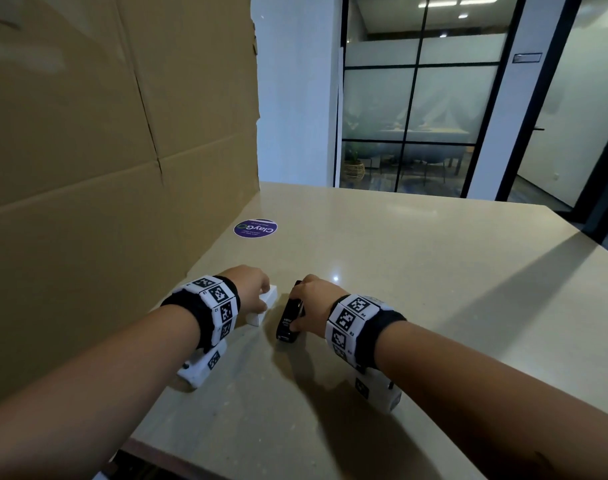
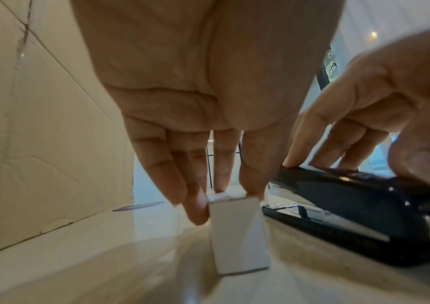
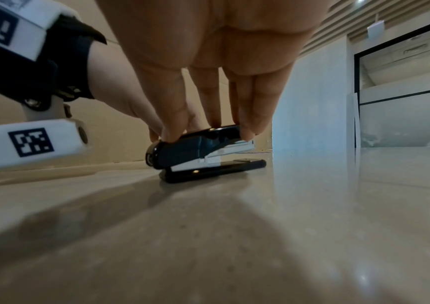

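Note:
A small white box (image 1: 270,295) (image 2: 237,232) lies on the beige table (image 1: 416,271). My left hand (image 1: 257,294) (image 2: 228,202) pinches it from above, fingers on its left side and thumb on its right. Just to its right lies a black stapler (image 1: 289,318) (image 2: 351,205) (image 3: 198,152) with a silver magazine, flat on its base. My right hand (image 1: 311,301) (image 3: 208,131) grips its top arm, thumb near the rear and fingers over the front. The box and the stapler lie side by side, a small gap between them.
A tall cardboard sheet (image 1: 105,150) stands along the table's left side, close to my left hand. A round purple sticker (image 1: 255,228) lies on the table beyond the hands. A glass partition (image 1: 416,116) and a white wall stand past the far edge.

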The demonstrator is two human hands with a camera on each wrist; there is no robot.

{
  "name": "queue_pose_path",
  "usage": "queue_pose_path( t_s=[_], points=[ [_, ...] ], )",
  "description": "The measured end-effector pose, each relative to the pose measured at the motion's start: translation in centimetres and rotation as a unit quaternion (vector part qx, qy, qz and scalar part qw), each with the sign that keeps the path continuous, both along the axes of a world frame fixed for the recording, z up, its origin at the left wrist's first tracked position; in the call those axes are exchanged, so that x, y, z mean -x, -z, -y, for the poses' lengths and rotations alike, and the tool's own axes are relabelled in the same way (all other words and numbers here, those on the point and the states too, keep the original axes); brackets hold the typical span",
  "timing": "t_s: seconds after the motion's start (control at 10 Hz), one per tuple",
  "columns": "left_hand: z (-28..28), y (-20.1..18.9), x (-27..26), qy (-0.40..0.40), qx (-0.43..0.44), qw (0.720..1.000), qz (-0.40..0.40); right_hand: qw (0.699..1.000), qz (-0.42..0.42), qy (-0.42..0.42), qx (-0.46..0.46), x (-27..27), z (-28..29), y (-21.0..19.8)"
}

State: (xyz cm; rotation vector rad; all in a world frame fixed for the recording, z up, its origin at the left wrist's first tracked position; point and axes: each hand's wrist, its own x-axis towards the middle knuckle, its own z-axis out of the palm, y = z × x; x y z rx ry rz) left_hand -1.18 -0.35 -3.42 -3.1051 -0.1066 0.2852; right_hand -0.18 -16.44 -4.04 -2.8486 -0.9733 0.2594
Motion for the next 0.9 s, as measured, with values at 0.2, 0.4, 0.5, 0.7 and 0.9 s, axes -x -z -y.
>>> queue_pose_path(
  t_s=[0.2,0.4,0.5,0.7,0.9],
  points=[
    [0.0,0.2,-0.1,-0.001,0.002,1.000,0.003,1.000,0.002,-0.001,0.004,0.2,0.0,0.0],
    [0.1,0.4,-0.1,0.001,0.009,1.000,0.010,1.000,0.001,-0.001,0.005,0.3,0.1,-0.1],
    [0.1,0.6,-0.2,0.002,0.010,1.000,0.011,1.000,-0.003,-0.002,-0.002,0.3,0.3,-0.1],
    [0.0,0.6,-0.2,0.007,0.013,1.000,0.008,1.000,0.000,-0.006,0.007,0.0,0.4,-0.2],
    [0.1,-0.9,-1.0,0.009,0.026,0.999,0.035,0.998,-0.015,0.051,-0.021,-0.8,3.2,-1.1]
  ],
)
